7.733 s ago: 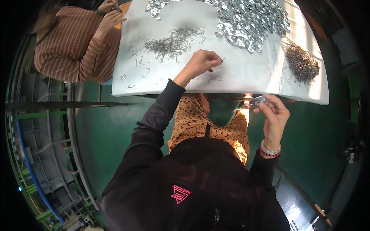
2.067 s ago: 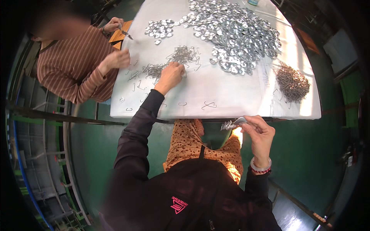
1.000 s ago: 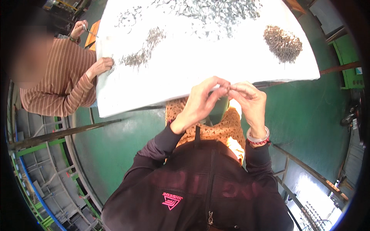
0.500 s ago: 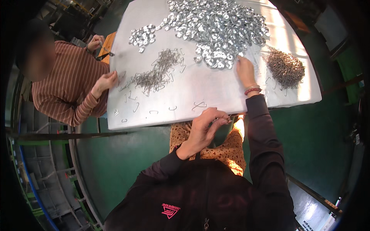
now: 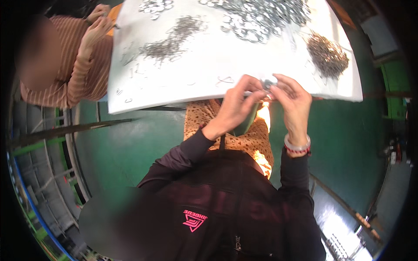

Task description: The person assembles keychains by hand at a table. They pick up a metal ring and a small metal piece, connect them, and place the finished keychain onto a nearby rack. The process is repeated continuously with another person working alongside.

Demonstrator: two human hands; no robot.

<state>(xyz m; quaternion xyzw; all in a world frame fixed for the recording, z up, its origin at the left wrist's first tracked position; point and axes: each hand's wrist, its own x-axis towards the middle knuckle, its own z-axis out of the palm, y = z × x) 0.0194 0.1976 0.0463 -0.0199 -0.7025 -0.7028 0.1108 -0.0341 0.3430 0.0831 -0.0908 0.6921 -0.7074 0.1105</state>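
Note:
My left hand (image 5: 238, 103) and my right hand (image 5: 295, 99) meet just above the near edge of the white table (image 5: 209, 65). The right fingers and thumb pinch a small shiny metal disc (image 5: 268, 82). My left thumb and fingers are closed right beside the disc, on something too small and blurred to make out. Beyond my hands lies a big heap of silvery metal discs (image 5: 254, 26). Left of it is a loose pile of thin bent wire hooks (image 5: 172, 43), with a few strays such as a crossed pair of hooks (image 5: 225, 80) near the front edge.
A dense heap of brownish wire pieces (image 5: 328, 56) lies on the table's right side. A smaller group of discs (image 5: 154, 6) is at the far left. At the left edge a co-worker in a striped brown top (image 5: 72, 65) has both hands raised together. The floor (image 5: 135, 152) is green.
My right hand has come back from the disc heap to my left hand, bringing a disc. The co-worker's hands have come together. The view has shifted, so the table sits higher.

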